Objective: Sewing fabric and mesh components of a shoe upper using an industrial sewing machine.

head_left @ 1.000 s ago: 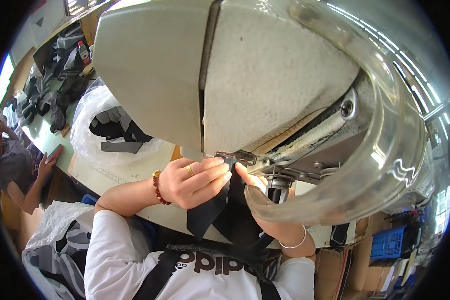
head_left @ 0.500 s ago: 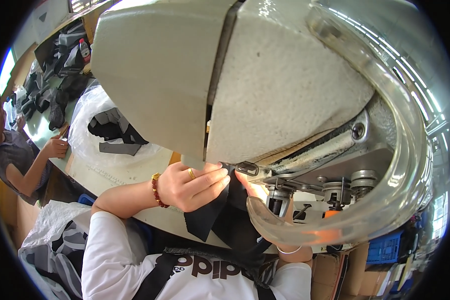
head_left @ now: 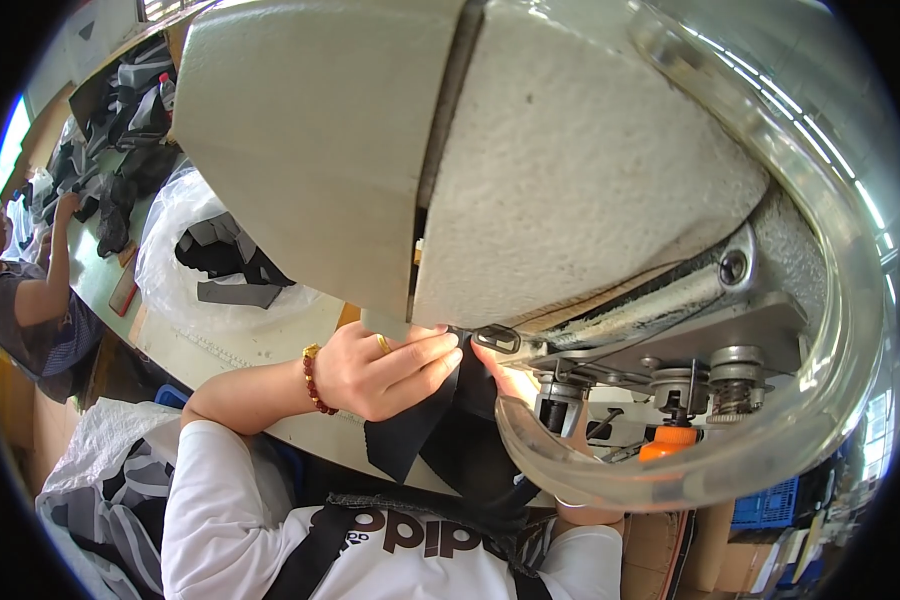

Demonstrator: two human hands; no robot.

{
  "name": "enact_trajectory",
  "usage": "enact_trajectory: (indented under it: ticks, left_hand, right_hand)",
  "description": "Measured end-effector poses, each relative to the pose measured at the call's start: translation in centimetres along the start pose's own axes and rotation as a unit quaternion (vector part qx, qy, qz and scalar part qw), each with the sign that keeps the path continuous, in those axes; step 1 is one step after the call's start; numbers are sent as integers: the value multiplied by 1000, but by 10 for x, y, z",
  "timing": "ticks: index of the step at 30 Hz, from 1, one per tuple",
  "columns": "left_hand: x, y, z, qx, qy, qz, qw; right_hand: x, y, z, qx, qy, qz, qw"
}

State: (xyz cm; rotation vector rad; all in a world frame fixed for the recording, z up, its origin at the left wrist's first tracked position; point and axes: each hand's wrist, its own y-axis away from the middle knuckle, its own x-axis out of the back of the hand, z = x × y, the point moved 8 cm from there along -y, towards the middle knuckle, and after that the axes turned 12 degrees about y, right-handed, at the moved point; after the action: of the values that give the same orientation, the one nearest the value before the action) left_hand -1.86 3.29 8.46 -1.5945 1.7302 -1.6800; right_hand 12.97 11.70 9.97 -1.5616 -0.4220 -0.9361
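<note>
My left hand (head_left: 385,370), with a ring and a beaded bracelet, pinches the upper edge of a black fabric piece (head_left: 460,445) just under the head of a sewing machine (head_left: 590,170). The fabric hangs in folds over the table's near edge toward my lap. My right hand (head_left: 508,376) grips the same fabric from its right side, close to the left fingertips. Machine parts and a clear curved guard (head_left: 570,478) cover most of that hand. What lies beneath the machine head is hidden.
A clear plastic bag (head_left: 160,250) of dark cut pieces lies on the table (head_left: 220,345) at left. Below it stands a white sack (head_left: 95,440) with grey pieces. A co-worker (head_left: 45,310) sits far left by a heap of dark pieces (head_left: 120,190). Blue crate (head_left: 765,505) at lower right.
My hands and the fabric stay almost where they were. The machine appears slightly shifted to the right in view. At far left, the co-worker's arm has risen toward the heap.
</note>
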Motion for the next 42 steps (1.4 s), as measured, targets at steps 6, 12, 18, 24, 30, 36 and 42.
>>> enact_trajectory:
  ticks: [6,12,18,24,30,36,42]
  left_hand:
    - [-1,2,-3,23,24,-15,999]
    - [-8,8,-7,62,62,-32,996]
    - [-4,1,-7,42,46,-26,998]
    - [7,-12,-8,52,54,-29,997]
    - [-15,13,-16,80,142,-34,986]
    - [-32,29,-26,108,191,-60,974]
    - [-8,7,-31,143,227,-50,962]
  right_hand:
    - [-6,-4,5,-27,-37,-47,998]
    - [-2,-6,3,-22,-47,-41,998]
    - [-2,-4,2,-26,-48,-41,998]
    - [1,-5,-1,-32,-60,-38,997]
    - [-2,-4,-1,-40,-80,-47,995]
    - [-20,-3,-2,-79,-127,-110,983]
    - [-13,-10,-7,-51,-86,-61,993]
